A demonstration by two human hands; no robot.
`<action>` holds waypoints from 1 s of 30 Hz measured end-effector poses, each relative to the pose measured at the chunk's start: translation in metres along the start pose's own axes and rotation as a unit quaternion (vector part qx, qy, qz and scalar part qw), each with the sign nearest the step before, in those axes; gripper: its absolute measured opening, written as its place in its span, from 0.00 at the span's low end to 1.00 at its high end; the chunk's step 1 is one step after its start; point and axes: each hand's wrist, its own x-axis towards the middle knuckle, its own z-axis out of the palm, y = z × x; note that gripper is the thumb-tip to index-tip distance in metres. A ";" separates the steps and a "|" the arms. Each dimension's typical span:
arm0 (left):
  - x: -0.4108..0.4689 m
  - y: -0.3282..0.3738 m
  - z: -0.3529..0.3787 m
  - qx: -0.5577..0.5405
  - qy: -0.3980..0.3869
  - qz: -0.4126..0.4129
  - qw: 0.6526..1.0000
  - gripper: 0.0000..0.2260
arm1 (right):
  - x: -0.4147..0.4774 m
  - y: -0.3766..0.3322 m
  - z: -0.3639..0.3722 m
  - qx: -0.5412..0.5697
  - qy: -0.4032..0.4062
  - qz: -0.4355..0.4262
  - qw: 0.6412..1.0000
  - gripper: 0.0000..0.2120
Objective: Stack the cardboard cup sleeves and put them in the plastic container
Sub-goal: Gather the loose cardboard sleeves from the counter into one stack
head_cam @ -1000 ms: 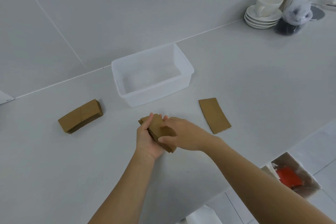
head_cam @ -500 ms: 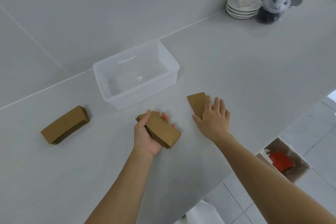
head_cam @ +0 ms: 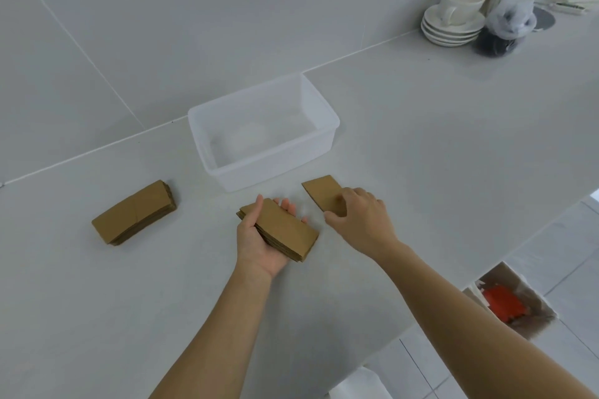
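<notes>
While my left hand [head_cam: 259, 236] cups a flat stack of brown cardboard sleeves [head_cam: 282, 230], thumb over its near edge and fingers under the far side, my right hand [head_cam: 359, 220] pinches a single sleeve [head_cam: 324, 193] that is tilted up off the smooth white counter [head_cam: 437, 146]. The translucent plastic container [head_cam: 324, 136], rectangular with rounded corners, sits just beyond with nothing in it. A second sleeve stack [head_cam: 134, 212] lies toward the counter's left edge.

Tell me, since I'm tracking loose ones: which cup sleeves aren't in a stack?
The single sleeve under the right hand, near the plastic container; the rest are stacked.
</notes>
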 end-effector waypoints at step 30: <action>-0.073 0.086 -0.081 0.020 -0.054 0.090 0.994 0.13 | -0.034 -0.136 0.056 0.074 -0.154 -0.307 0.936 0.15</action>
